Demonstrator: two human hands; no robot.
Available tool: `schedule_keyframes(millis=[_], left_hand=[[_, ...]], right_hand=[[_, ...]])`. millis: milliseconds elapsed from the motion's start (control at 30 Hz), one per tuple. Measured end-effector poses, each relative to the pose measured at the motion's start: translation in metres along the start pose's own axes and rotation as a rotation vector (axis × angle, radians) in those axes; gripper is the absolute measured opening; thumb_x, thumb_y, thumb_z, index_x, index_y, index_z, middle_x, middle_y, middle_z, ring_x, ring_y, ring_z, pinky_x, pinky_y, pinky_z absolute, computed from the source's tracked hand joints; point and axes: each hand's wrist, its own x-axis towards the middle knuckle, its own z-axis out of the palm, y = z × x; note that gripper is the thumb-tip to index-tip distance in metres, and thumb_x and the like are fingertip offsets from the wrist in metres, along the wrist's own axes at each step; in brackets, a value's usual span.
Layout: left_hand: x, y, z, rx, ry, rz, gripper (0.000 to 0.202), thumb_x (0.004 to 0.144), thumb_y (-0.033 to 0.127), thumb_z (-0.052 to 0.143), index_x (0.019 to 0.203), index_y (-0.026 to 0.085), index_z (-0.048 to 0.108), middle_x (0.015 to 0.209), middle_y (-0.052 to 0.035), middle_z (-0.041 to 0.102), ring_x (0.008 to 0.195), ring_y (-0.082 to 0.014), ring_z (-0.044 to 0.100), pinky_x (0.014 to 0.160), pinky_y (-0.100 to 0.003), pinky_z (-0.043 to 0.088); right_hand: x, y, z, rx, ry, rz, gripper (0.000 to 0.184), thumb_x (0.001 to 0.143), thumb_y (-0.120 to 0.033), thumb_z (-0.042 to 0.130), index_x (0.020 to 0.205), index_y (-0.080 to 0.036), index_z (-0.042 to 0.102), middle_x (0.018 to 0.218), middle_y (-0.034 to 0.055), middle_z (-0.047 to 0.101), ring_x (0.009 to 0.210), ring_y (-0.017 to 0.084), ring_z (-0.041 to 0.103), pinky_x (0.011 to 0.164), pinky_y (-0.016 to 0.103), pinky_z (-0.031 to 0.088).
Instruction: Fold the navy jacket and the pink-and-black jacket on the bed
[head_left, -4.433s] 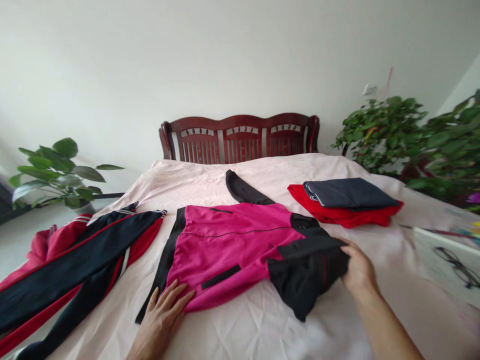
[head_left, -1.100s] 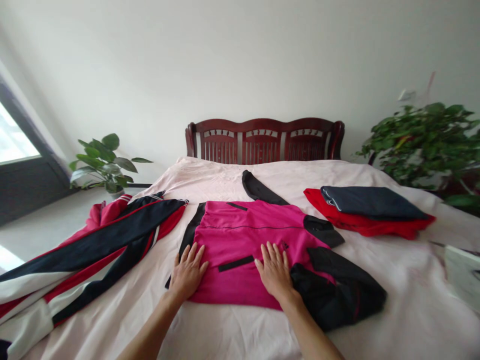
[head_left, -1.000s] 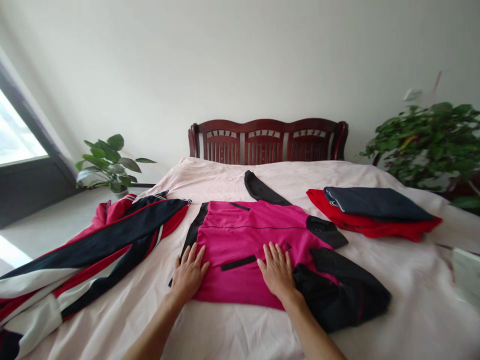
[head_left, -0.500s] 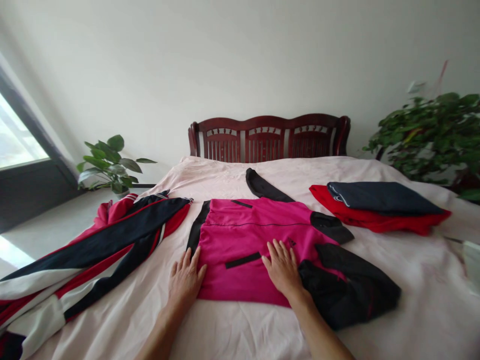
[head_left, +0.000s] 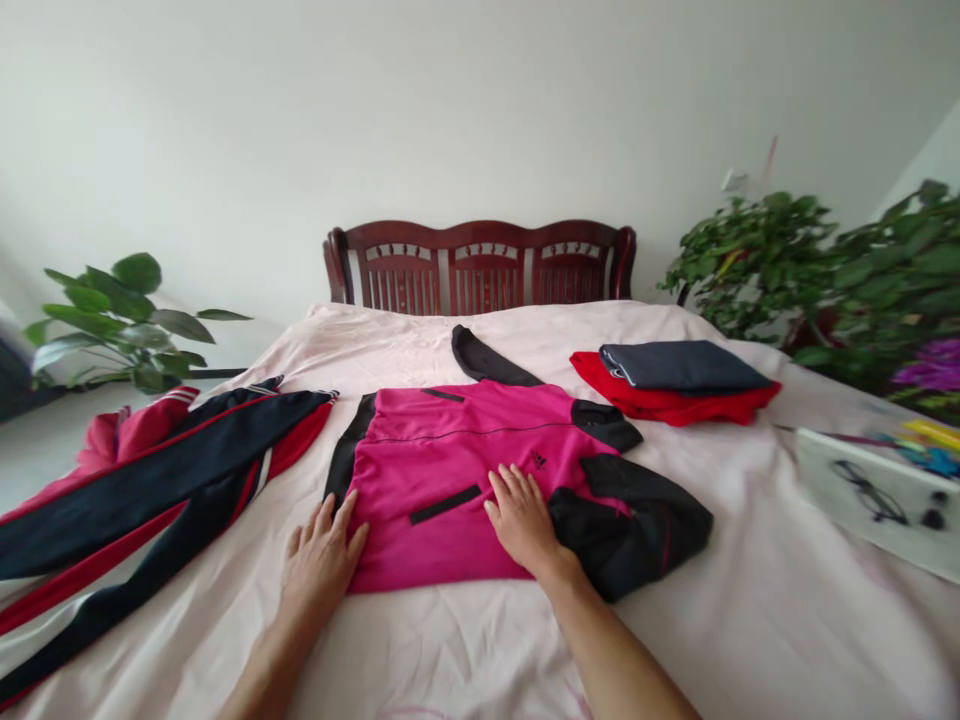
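Note:
A magenta jacket (head_left: 442, 465) with black sleeves, collar and hem lies spread on the bed, its collar toward the right. One black sleeve (head_left: 491, 358) stretches out past its far side; the near sleeve (head_left: 652, 520) is bunched at the right. My left hand (head_left: 322, 550) rests flat with fingers apart at the jacket's near left corner, by the black hem. On the jacket's front, between the black pocket strip and the near sleeve, my right hand (head_left: 523, 520) lies open, palm down. Neither hand grips the cloth.
Navy, red and white clothes (head_left: 172, 470) lie loosely at the left. A folded navy garment (head_left: 682, 366) sits on a folded red one (head_left: 675, 405) at the right. Beyond these are glasses (head_left: 870, 492) on a pale surface, plants (head_left: 757, 260) and a wooden headboard (head_left: 480, 265).
The view has turned to the right, bringing the glasses and purple flowers into sight. Both hands stay open on about the same parts of the jacket, which looks unchanged.

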Motion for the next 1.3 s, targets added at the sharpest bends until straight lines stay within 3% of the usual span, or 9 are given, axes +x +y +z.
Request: schedule_keyframes(millis=[267,433,533,700,867,967,1067,1200,1300], left_hand=[[0.001,-0.005,0.008,0.016,0.042,0.020,0.057,0.100,0.043,0.036,0.154,0.027,0.034,0.156,-0.0136,0.041,0.146,-0.0283,0.035,0.114,-0.048,0.032],[0.002,-0.008,0.008,0.005,0.045,0.045,0.057,0.100,0.043,0.034,0.155,0.027,0.033,0.155,-0.0140,0.042,0.145,-0.0276,0.036,0.113,-0.047,0.034],[0.002,-0.007,0.006,0.001,0.043,0.039,0.056,0.100,0.044,0.033,0.154,0.027,0.034,0.155,-0.0149,0.042,0.143,-0.0291,0.039,0.112,-0.048,0.034],[0.001,-0.004,0.007,-0.006,0.054,0.020,0.055,0.100,0.044,0.034,0.153,0.028,0.037,0.153,-0.0134,0.044,0.141,-0.0298,0.041,0.112,-0.047,0.034],[0.000,-0.008,0.011,-0.095,0.208,0.064,0.048,0.099,0.039,0.040,0.143,0.023,0.051,0.149,-0.0150,0.049,0.143,-0.0340,0.037,0.112,-0.051,0.036],[-0.006,0.003,0.000,-0.248,0.450,0.249,0.046,0.097,0.033,0.046,0.141,0.023,0.051,0.148,-0.0140,0.049,0.145,-0.0328,0.034,0.115,-0.052,0.034],[-0.021,0.038,-0.022,-0.431,0.602,0.498,0.059,0.093,0.030,0.056,0.149,0.029,0.037,0.151,-0.0126,0.045,0.143,-0.0309,0.038,0.113,-0.050,0.039],[-0.044,0.101,-0.050,-0.598,0.572,0.750,0.081,0.085,0.031,0.070,0.154,0.026,0.027,0.156,-0.0172,0.035,0.144,-0.0352,0.035,0.111,-0.054,0.041],[-0.049,0.125,-0.058,-0.733,0.430,0.770,0.053,0.084,0.027,0.068,0.135,0.024,0.054,0.137,-0.0127,0.058,0.132,-0.0325,0.051,0.111,-0.053,0.040]], right_hand=[[-0.001,0.006,-0.031,0.321,0.024,0.032,0.040,0.094,-0.026,0.045,0.128,-0.019,0.066,0.130,0.0073,0.068,0.121,0.020,0.061,0.105,0.030,0.044],[0.001,0.054,-0.072,0.483,0.277,0.222,0.045,0.098,-0.032,0.034,0.131,-0.022,0.063,0.120,0.0063,0.072,0.110,0.020,0.067,0.095,0.030,0.051],[-0.006,0.100,-0.085,0.299,0.288,0.377,0.047,0.094,-0.028,0.040,0.137,-0.017,0.057,0.129,0.0112,0.067,0.119,0.023,0.062,0.101,0.034,0.047],[-0.032,0.168,-0.093,-0.167,0.036,0.628,0.064,0.087,-0.039,0.061,0.144,-0.013,0.048,0.136,0.0199,0.059,0.125,0.037,0.055,0.099,0.047,0.044],[-0.052,0.192,-0.104,-0.112,-0.006,0.643,0.036,0.093,-0.035,0.050,0.122,-0.022,0.066,0.115,0.0131,0.071,0.103,0.028,0.067,0.080,0.036,0.049],[-0.052,0.171,-0.119,-0.018,0.275,0.470,0.032,0.093,-0.030,0.048,0.116,-0.024,0.069,0.114,0.0096,0.071,0.098,0.024,0.067,0.080,0.033,0.049],[-0.049,0.116,-0.139,0.128,0.452,0.115,0.030,0.089,-0.021,0.054,0.113,-0.027,0.071,0.111,0.0045,0.071,0.101,0.021,0.066,0.085,0.032,0.050],[-0.049,0.020,-0.153,0.244,0.411,-0.374,0.023,0.088,-0.020,0.064,0.109,-0.025,0.072,0.095,0.0034,0.073,0.092,0.019,0.066,0.087,0.033,0.050],[-0.056,-0.016,-0.150,0.341,0.350,-0.652,0.023,0.090,-0.026,0.066,0.113,-0.026,0.069,0.101,0.0022,0.074,0.098,0.019,0.065,0.098,0.038,0.048]])
